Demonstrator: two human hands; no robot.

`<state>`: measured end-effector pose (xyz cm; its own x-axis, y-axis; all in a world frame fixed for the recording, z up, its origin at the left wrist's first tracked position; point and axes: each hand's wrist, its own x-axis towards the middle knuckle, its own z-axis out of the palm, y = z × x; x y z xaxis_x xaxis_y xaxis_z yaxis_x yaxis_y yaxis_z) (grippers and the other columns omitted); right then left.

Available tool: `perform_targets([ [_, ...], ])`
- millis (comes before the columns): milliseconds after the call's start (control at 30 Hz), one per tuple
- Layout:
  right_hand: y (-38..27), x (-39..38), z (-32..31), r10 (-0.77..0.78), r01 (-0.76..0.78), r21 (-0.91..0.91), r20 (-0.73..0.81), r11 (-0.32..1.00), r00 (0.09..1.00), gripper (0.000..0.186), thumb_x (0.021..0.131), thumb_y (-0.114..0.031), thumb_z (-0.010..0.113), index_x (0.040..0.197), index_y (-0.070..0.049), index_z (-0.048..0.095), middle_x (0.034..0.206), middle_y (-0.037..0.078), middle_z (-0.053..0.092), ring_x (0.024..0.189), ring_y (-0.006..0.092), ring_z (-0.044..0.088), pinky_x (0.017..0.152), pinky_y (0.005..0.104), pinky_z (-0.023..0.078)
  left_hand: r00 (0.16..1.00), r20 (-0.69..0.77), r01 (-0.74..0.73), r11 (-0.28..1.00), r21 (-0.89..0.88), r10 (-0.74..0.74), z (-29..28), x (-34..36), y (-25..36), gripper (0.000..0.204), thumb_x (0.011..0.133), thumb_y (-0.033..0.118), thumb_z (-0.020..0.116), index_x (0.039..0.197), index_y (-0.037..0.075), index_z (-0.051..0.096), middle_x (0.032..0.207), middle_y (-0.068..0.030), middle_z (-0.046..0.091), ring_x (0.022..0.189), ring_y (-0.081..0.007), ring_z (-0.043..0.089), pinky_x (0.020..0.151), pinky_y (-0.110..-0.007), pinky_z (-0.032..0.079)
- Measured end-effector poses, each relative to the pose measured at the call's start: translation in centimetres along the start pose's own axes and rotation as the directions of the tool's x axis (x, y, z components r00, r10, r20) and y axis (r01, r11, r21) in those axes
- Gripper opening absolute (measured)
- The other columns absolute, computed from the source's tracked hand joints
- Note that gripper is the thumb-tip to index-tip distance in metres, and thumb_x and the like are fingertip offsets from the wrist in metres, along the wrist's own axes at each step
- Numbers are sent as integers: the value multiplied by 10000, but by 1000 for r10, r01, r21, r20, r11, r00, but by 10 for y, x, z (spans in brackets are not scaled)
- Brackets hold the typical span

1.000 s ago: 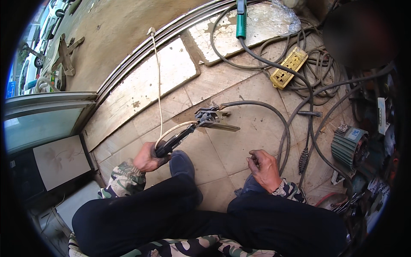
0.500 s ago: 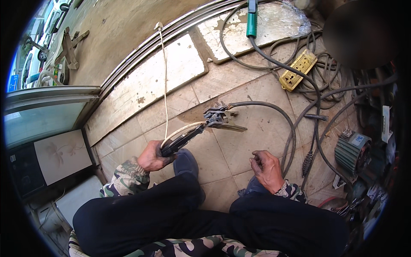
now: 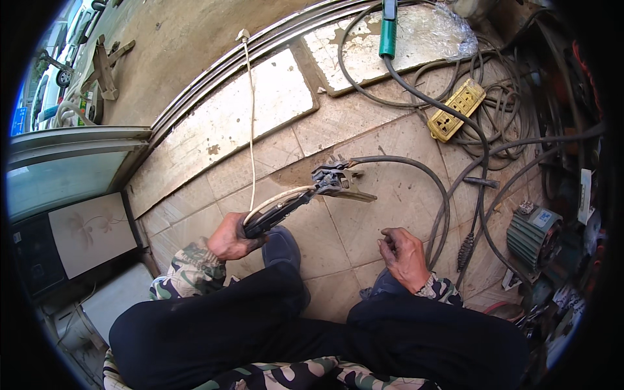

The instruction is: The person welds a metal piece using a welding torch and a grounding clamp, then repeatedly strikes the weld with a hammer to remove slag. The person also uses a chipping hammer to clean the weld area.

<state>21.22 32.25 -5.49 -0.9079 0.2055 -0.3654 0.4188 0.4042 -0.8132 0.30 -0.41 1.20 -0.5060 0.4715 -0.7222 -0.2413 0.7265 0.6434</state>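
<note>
My left hand (image 3: pixel 233 236) is wrapped round the rear of a long black tool (image 3: pixel 279 214) with a cream cord (image 3: pixel 251 130). The tool slants away from me over the floor tiles. Around its far end sits a dark metal clamp-like head (image 3: pixel 330 175) with a brass-coloured plate (image 3: pixel 354 195); a black cable (image 3: pixel 406 160) runs off it to the right. Exactly how these parts join is hard to make out. My right hand (image 3: pixel 404 259) rests by my right knee, fingers loosely curled and thumb drawn in, with nothing visible in them.
A green-handled welding holder (image 3: pixel 387 39) lies on a pale board (image 3: pixel 354 71) at the back. A yellow power strip (image 3: pixel 457 109) lies among coiled cables at right. Close by are a hammer-like tool (image 3: pixel 481 182) and a green finned motor (image 3: pixel 534 235). A glass door (image 3: pixel 71 179) stands left.
My hands and the black tool have stayed almost still. The view has shifted slightly, and a dark blurred patch at the upper right is gone.
</note>
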Motion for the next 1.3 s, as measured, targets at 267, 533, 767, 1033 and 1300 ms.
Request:
perform_targets([
  [267, 0, 2, 0, -7, 7, -6, 4, 1000, 1000, 245, 911, -107, 720, 1095, 51, 687, 885, 195, 684, 754, 352, 695, 693, 405, 552, 1000, 10, -11, 1000, -3, 11, -2, 1, -2, 274, 846, 80, 827, 1068, -10, 693, 890, -21, 683, 840, -104, 590, 760, -297, 514],
  [533, 5, 3, 6, -3, 3, -32, -2, 999, 1000, 231, 906, -120, 720, 1079, 31, 692, 887, 196, 679, 763, 346, 695, 707, 408, 557, 1000, 12, -24, 1000, -11, 24, -2, -1, 2, 237, 851, 75, 817, 1032, -8, 690, 861, -4, 666, 828, -87, 556, 726, -299, 500],
  [767, -9, 25, -25, -32, 32, -13, -35, 999, 999, 220, 905, -123, 720, 1056, 36, 702, 865, 189, 681, 738, 325, 704, 687, 394, 562, 996, 70, 62, 998, 23, -64, -6, -2, 3, 308, 866, 44, 783, 1152, -25, 691, 1007, -20, 719, 943, -96, 617, 859, -294, 540],
  [1033, -28, 70, -70, -147, 127, -166, -114, 978, 983, 221, 901, -118, 726, 1046, 47, 699, 849, 194, 681, 732, 322, 705, 661, 383, 550, 995, 50, -83, 996, -41, 85, -3, 1, -14, 358, 862, 87, 796, 1188, -19, 690, 1002, -58, 734, 935, -104, 619, 856, -314, 540],
  [1300, -60, 92, -57, -32, 32, 53, 2, 998, 999, 358, 837, -171, 806, 1088, 58, 694, 902, 175, 701, 770, 311, 699, 723, 375, 566, 995, 62, -80, 996, 35, 78, -7, 6, -7, 283, 849, 97, 783, 1089, -19, 687, 885, -95, 707, 840, -122, 619, 772, -326, 536],
])
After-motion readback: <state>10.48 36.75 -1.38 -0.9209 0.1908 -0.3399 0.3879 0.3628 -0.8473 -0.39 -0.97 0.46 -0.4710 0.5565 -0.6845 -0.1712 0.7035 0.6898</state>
